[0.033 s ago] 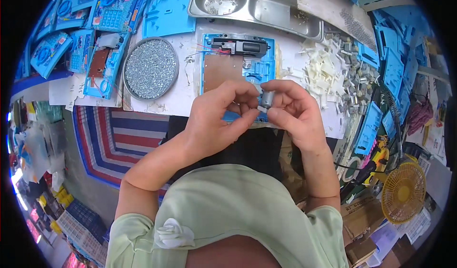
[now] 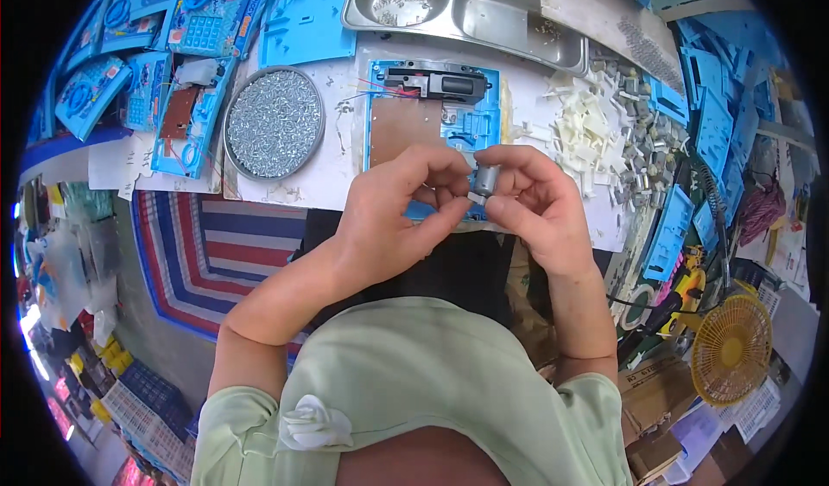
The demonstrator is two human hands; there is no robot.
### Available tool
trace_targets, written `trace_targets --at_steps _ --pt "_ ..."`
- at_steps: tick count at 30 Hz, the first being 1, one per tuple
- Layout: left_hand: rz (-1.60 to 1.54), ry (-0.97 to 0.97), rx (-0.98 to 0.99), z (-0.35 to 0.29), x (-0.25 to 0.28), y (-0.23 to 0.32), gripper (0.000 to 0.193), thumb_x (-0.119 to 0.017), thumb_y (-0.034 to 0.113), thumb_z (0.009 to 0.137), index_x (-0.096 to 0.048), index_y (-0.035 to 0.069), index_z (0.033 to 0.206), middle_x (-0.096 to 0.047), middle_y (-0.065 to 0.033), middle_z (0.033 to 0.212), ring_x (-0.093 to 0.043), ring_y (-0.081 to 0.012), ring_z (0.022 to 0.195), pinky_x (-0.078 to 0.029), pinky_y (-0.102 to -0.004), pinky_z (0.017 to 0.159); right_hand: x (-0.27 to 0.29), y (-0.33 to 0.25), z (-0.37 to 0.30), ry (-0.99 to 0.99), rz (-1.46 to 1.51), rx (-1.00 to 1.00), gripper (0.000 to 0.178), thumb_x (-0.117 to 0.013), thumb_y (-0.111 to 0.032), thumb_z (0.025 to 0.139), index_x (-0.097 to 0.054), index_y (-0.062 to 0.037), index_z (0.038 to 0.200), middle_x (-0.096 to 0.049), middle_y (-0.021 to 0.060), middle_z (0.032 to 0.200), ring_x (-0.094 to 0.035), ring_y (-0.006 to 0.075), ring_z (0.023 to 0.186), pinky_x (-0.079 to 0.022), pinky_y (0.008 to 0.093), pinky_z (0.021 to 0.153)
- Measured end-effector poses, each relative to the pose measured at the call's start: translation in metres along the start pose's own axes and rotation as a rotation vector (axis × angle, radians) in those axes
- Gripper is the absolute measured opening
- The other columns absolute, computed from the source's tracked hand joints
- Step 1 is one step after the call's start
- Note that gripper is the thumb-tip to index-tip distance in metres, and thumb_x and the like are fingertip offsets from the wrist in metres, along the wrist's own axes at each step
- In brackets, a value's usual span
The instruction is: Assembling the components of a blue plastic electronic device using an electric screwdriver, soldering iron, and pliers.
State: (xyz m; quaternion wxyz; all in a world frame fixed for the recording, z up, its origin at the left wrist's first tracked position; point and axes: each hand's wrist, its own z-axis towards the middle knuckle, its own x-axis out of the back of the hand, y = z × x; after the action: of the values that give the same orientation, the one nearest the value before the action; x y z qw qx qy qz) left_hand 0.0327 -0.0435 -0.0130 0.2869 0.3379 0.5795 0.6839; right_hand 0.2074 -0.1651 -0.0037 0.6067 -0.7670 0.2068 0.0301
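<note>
Above the near edge of the table, my right hand (image 2: 548, 214) is closed, with a small grey metal motor (image 2: 487, 180) between thumb and fingers. A small white plastic piece (image 2: 477, 198) shows at the motor's lower end, where both thumbs meet. My left hand (image 2: 389, 209) is pinched at that white piece; its fingertips partly hide it. Just beyond my hands lies a blue plastic casing (image 2: 490, 123). Inside it are a brown board (image 2: 402, 127), a black mechanism (image 2: 453, 84) and thin red wires (image 2: 373, 88). My hands cover the casing's near part.
A round tray (image 2: 320, 132) full of small screws stands left of the casing. White plastic parts (image 2: 583, 127) and loose metal cylinders (image 2: 661, 140) are heaped at the right. A steel compartment tray (image 2: 453, 32) lies at the back. Blue casings (image 2: 203, 19) crowd the far left; a yellow fan (image 2: 732, 349) stands right.
</note>
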Motion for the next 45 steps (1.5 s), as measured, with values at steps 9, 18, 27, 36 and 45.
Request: trace_targets --at_steps 9,18,27,36,45 --pt "0.294 0.011 -0.303 0.002 0.008 -0.007 0.029 -0.077 -0.007 0.082 -0.064 0.002 0.107 -0.071 -0.01 0.094 -0.071 -0.0209 0.084 -0.058 -0.0338 0.072 -0.011 -0.001 0.0 0.176 -0.813 0.48 0.05 -0.084 -0.005 0.079 -0.066 -0.0045 0.126 -0.068 0.0082 0.091 -0.062 0.0147 0.07 -0.05 0.0279 0.063" --pt "0.087 0.026 -0.328 -0.002 0.013 -0.013 0.025 -0.078 -0.005 0.078 -0.066 0.004 0.099 -0.072 -0.0117 0.098 -0.07 -0.0302 0.084 -0.056 -0.0373 0.074 -0.011 0.0 0.005 0.048 -0.742 0.732 0.038 -0.082 0.005 0.073 -0.067 -0.0036 0.107 -0.071 0.0103 0.089 -0.065 0.0219 0.068 -0.051 0.0318 0.058" --pt "0.243 -0.056 -0.434 -0.001 0.018 -0.01 0.021 -0.078 0.0 0.08 -0.066 0.003 0.097 -0.065 -0.0161 0.117 -0.067 -0.03 0.095 -0.056 -0.0377 0.078 -0.011 0.006 0.002 -0.005 -0.773 0.815 0.04 -0.083 0.004 0.071 -0.066 -0.0044 0.106 -0.07 0.0115 0.09 -0.066 0.0273 0.072 -0.053 0.0351 0.061" --pt "0.128 0.007 -0.28 0.006 0.027 -0.022 0.029 -0.082 0.003 0.076 -0.069 0.006 0.101 -0.063 -0.013 0.115 -0.063 -0.0258 0.093 -0.053 -0.0352 0.077 0.008 0.008 -0.002 0.099 -0.822 0.734 0.037 -0.08 0.006 0.074 -0.068 -0.0037 0.107 -0.072 0.0114 0.094 -0.069 0.0262 0.076 -0.054 0.0332 0.066" --pt "0.936 -0.197 -0.351 0.026 0.004 -0.013 0.038 -0.078 0.023 0.08 -0.07 0.011 0.115 -0.058 -0.0116 0.136 -0.05 -0.0306 0.131 -0.026 -0.0572 0.114 0.04 -0.003 0.011 0.317 -0.869 0.484 0.03 -0.07 -0.005 0.092 -0.067 -0.0018 0.121 -0.073 0.0132 0.11 -0.071 0.0246 0.083 -0.056 0.0324 0.078"
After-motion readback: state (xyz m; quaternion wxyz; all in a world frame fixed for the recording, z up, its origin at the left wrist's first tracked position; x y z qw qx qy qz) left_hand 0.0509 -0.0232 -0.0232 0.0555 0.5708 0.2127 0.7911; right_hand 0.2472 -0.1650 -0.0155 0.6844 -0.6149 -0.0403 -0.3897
